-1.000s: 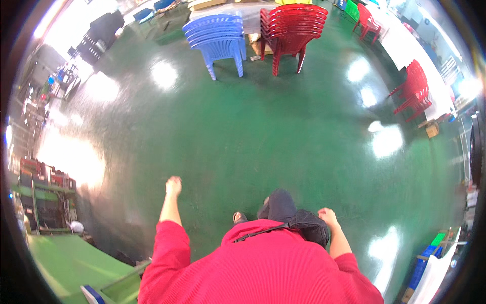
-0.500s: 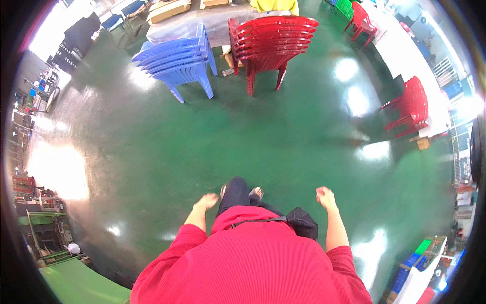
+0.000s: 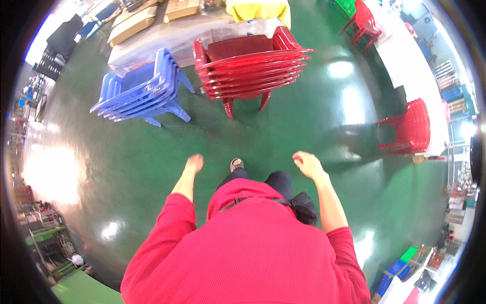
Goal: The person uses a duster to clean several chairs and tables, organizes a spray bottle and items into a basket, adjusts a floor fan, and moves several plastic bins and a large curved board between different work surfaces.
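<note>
My left hand [image 3: 195, 163] hangs in front of me over the floor, touching nothing; its fingers are too blurred and turned away to read. My right hand [image 3: 308, 164] is held out on the other side, empty, with its fingers loosely bent and partly apart. Ahead of both hands, and apart from them, stand two stacks of plastic armchairs. The stack of red chairs [image 3: 250, 76] is nearly straight ahead. To its left is the stack of blue chairs [image 3: 144, 96].
Behind the stacks a covered table [image 3: 152, 40] carries flat cardboard boxes [image 3: 132, 25] and a yellow cloth [image 3: 258, 10]. More red chairs [image 3: 417, 126] stand by a long white table [image 3: 402, 55] at the right. A green table [image 3: 88, 289] is at the near left, blue crates [image 3: 390, 278] at the near right.
I have stepped forward, so both chair stacks now appear nearer and lower in view. My two hands have come up and farther forward; the right one has moved inward.
</note>
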Demonstrator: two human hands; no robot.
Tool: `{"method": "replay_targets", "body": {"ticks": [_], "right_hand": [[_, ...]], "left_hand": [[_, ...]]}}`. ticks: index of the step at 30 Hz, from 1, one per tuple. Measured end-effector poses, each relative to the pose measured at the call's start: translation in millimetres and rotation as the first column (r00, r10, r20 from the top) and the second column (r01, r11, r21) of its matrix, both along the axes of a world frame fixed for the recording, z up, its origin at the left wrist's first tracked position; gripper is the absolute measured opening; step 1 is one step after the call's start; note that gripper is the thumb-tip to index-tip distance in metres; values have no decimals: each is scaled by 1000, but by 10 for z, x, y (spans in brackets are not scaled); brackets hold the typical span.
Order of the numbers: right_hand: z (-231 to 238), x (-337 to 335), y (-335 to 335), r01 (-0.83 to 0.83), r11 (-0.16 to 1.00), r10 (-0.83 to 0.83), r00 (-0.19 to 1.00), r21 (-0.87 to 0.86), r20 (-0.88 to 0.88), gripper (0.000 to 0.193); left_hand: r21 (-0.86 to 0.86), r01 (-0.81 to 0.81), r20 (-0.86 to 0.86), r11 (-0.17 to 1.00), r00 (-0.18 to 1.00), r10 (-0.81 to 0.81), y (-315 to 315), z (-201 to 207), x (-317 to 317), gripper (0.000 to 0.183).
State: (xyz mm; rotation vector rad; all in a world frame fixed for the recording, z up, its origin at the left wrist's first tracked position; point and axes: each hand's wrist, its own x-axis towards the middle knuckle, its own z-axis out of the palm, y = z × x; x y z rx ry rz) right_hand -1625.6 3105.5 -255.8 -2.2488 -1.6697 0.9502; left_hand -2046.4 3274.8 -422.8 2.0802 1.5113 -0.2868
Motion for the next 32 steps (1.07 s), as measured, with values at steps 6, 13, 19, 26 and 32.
{"method": "replay_targets", "body": {"ticks": [6, 13, 19, 26, 32], "right_hand": [[233, 968, 1300, 31, 996, -24, 997, 83, -75, 18], [502, 1906, 2565, -287, 927, 328, 932, 241, -153, 18], [836, 1709, 3294, -816, 503, 856, 517, 286, -29, 16], [1346, 1121, 3772, -796, 226, 834, 456, 562, 310, 63], [997, 1034, 4114, -888, 365, 921, 388, 281, 30, 34]], "left_hand": [[-81, -379, 793, 922, 536, 290, 1264, 1081, 2400, 22], [-560, -762, 744, 326, -289, 603, 1558, 944, 3479, 25], [-624, -779, 763, 66, -589, 266, 1716, 928, 3732, 35], [-727, -681, 581, -90, -679, 449, 1844, 865, 3957, 40], [-516, -815, 554, -265, -553, 622, 1854, 855, 3822, 38]]}}
